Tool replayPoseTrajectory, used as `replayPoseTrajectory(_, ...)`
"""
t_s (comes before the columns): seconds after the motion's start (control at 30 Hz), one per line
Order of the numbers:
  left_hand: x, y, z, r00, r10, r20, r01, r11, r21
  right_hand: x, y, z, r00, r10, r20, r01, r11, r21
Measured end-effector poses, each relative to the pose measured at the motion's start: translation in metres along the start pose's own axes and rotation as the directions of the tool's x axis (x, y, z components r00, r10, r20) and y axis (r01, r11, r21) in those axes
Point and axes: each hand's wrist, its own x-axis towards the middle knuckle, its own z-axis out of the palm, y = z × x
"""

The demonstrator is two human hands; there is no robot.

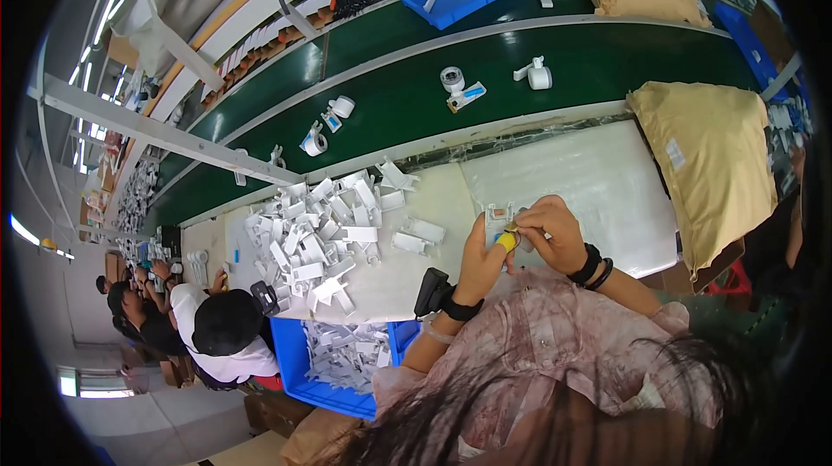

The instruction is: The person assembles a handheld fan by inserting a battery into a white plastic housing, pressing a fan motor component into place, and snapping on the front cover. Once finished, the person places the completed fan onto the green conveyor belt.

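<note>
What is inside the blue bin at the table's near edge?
The blue bin holds loose white plastic parts. Its right end and bottom are hidden by the parts and the person's arm.

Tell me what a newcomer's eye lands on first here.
The heap of white plastic parts on the table, left of centre. Beside it, the left hand and right hand pinch a small white part with a yellow piece. Behind runs the green conveyor belt.

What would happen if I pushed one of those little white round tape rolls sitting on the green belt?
The small white round tape roll looks light, so a nudge would probably slide it along the smooth green conveyor belt. It seems to lie on its flat side, so it likely would not roll unless tipped onto its edge. A white plastic holder piece appears attached, which might stop rolling.
</note>
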Motion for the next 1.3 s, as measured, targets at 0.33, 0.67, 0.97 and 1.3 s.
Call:
replayPoseTrajectory(0.33,-0.004,0.002,0.005,0.999,0.028,0.027,-0.031,0.993,0.114,0.002,-0.003,-0.005,0.999,-0.051,-0.014,0.050,0.998,-0.038)
replayPoseTrajectory(0.67,-0.008,0.009,0.013,0.999,0.037,-0.018,-0.032,0.975,0.220,-0.001,-0.001,-0.003,0.996,-0.082,-0.019,0.080,0.993,-0.090)
replayPoseTrajectory(0.97,-0.009,0.004,0.011,0.999,0.050,-0.009,-0.047,0.975,0.218,-0.002,0.000,-0.004,0.993,-0.113,-0.016,0.111,0.989,-0.098)
replayPoseTrajectory(1.3,-0.006,-0.005,0.006,0.990,0.141,0.005,-0.134,0.927,0.350,0.000,0.001,-0.006,0.992,-0.118,0.040,0.121,0.989,-0.084)
